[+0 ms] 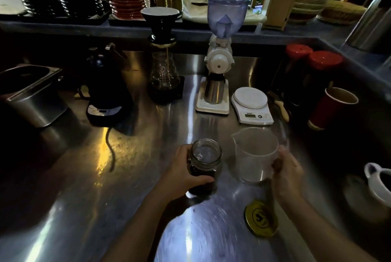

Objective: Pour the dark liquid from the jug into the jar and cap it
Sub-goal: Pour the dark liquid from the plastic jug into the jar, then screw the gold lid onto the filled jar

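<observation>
A glass jar (204,161) stands upright on the steel counter, dark liquid filling its lower part and its mouth uncapped. My left hand (186,174) wraps around its left side. Just to its right stands a clear plastic jug (255,153), upright and looking empty, spout toward the jar. My right hand (285,174) grips the jug at its right side, by the handle. A gold lid (260,218) lies flat on the counter in front of the jug, between my forearms, touched by neither hand.
Behind stand a white scale (250,105), a white coffee grinder (219,67), a pour-over dripper on a carafe (163,71) and a black kettle (105,90). A red paper cup (332,107) and red-lidded jars (317,64) sit right, a white pitcher (378,181) at the far right, a steel bin (31,92) left.
</observation>
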Demonstrator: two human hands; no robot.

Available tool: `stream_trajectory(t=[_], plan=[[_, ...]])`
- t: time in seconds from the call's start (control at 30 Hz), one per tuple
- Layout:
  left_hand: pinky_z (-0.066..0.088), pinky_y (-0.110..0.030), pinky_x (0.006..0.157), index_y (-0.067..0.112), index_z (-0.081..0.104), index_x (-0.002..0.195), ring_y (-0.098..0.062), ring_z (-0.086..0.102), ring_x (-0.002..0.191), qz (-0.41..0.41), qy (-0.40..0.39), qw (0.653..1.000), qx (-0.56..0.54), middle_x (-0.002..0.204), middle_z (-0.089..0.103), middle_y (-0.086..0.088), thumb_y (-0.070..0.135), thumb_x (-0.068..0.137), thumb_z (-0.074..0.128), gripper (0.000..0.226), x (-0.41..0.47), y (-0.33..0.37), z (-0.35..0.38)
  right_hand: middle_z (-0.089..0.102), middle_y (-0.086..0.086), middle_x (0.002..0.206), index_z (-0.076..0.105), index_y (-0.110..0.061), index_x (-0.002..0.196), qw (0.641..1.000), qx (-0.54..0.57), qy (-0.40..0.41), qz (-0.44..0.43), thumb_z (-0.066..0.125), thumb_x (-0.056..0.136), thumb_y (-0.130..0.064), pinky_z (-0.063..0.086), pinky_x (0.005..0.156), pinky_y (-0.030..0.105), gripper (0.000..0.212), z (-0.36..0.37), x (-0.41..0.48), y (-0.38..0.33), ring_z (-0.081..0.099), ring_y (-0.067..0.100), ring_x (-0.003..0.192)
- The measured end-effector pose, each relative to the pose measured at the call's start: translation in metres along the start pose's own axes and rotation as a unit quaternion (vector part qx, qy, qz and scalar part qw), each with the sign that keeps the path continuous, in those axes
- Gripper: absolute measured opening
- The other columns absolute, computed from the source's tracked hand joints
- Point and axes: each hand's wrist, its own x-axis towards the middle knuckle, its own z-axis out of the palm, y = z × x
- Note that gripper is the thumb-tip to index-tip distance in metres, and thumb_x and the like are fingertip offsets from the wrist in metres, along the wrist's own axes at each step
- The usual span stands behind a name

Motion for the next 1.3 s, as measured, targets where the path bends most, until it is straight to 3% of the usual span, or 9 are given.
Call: stream_trajectory(t=[0.1, 0.17, 0.47, 0.63, 0.7, 0.8, 0.97, 1.1, 1.3], plan=[[0.046, -0.025, 0.097, 0.045, 0.043, 0.110, -0.001, 0.055, 0.113, 0.000, -0.007, 1.000, -0.017, 0.125, 0.054, 0.004, 0.034, 0.047, 0.089, 0.078, -0.001, 0.001, -0.001, 0.049, 0.003, 0.060, 0.055, -0.016, 0.060, 1.000, -0.012, 0.028, -0.003, 0.052, 0.087, -0.017, 0.039, 0.052, 0.029, 0.028, -0.008, -0.003, 0.007, 0.045, 0.013, 0.057], [0.047, -0.018, 0.091, 0.041, 0.045, 0.110, 0.000, 0.058, 0.109, 0.001, -0.008, 1.000, -0.027, 0.121, 0.058, 0.006, 0.039, 0.044, 0.087, 0.078, -0.004, 0.004, -0.001, 0.052, -0.002, 0.056, 0.055, -0.015, 0.060, 0.999, -0.028, 0.029, -0.010, 0.053, 0.088, -0.016, 0.040, 0.049, 0.024, 0.028, -0.013, -0.004, 0.007, 0.048, 0.007, 0.051], [0.048, -0.011, 0.081, 0.044, 0.048, 0.109, 0.007, 0.061, 0.102, 0.002, -0.015, 1.000, -0.024, 0.115, 0.063, 0.012, 0.028, 0.046, 0.090, 0.077, -0.031, 0.005, 0.006, 0.058, -0.007, 0.087, 0.054, -0.015, 0.103, 0.993, -0.097, 0.017, -0.064, 0.050, 0.093, -0.026, 0.042, 0.049, 0.003, 0.015, -0.030, -0.018, -0.005, 0.056, -0.015, 0.063], [0.044, 0.000, 0.073, 0.059, 0.048, 0.101, 0.016, 0.059, 0.097, 0.015, -0.013, 1.000, -0.013, 0.105, 0.059, 0.040, 0.020, 0.049, 0.089, 0.077, -0.044, 0.006, 0.010, 0.057, -0.009, 0.093, 0.054, -0.022, 0.106, 0.977, -0.190, -0.031, -0.090, 0.059, 0.087, -0.019, 0.043, 0.055, 0.005, 0.020, -0.052, -0.055, 0.001, 0.056, -0.006, 0.074], [0.043, 0.001, 0.073, 0.061, 0.047, 0.101, 0.017, 0.058, 0.097, 0.017, -0.009, 1.000, -0.012, 0.106, 0.058, 0.042, 0.024, 0.048, 0.089, 0.078, -0.047, 0.007, 0.011, 0.058, -0.009, 0.098, 0.057, -0.021, 0.104, 0.948, -0.275, -0.119, -0.108, 0.064, 0.084, -0.016, 0.044, 0.065, 0.009, 0.021, -0.061, -0.069, 0.006, 0.055, -0.005, 0.083], [0.043, 0.000, 0.075, 0.059, 0.047, 0.103, 0.015, 0.059, 0.097, 0.015, -0.008, 1.000, -0.015, 0.106, 0.059, 0.040, 0.036, 0.044, 0.088, 0.076, -0.048, 0.009, 0.012, 0.053, -0.010, 0.109, 0.060, -0.018, 0.107, 0.851, -0.434, -0.239, -0.175, 0.072, 0.075, -0.028, 0.031, 0.086, 0.020, 0.035, -0.072, -0.081, 0.011, 0.047, 0.007, 0.102], [0.042, 0.002, 0.075, 0.062, 0.045, 0.103, 0.017, 0.057, 0.098, 0.011, -0.006, 1.000, -0.010, 0.106, 0.056, 0.044, 0.043, 0.042, 0.086, 0.075, -0.049, 0.010, 0.011, 0.049, 0.000, 0.121, 0.057, -0.015, 0.118, 0.766, -0.525, -0.297, -0.222, 0.075, 0.061, -0.038, 0.028, 0.089, 0.038, 0.064, -0.080, -0.090, 0.018, 0.039, 0.018, 0.108], [0.041, 0.004, 0.073, 0.063, 0.044, 0.103, 0.020, 0.056, 0.097, 0.011, -0.002, 1.000, -0.003, 0.104, 0.055, 0.047, 0.045, 0.042, 0.086, 0.076, -0.049, 0.011, 0.011, 0.055, 0.010, 0.119, 0.058, -0.013, 0.116, 0.771, -0.530, -0.278, -0.216, 0.078, 0.063, -0.024, 0.030, 0.087, 0.035, 0.058, -0.080, -0.090, 0.020, 0.050, 0.034, 0.106], [0.043, -0.014, 0.080, 0.064, 0.042, 0.105, 0.019, 0.054, 0.101, 0.004, 0.003, 1.000, 0.003, 0.107, 0.053, 0.045, 0.049, 0.041, 0.086, 0.079, -0.048, 0.009, 0.012, 0.047, -0.006, 0.115, 0.052, -0.028, 0.117, 0.816, -0.469, -0.254, -0.223, 0.069, 0.066, -0.043, 0.029, 0.085, 0.020, 0.056, -0.066, -0.090, -0.001, 0.044, 0.021, 0.106]])
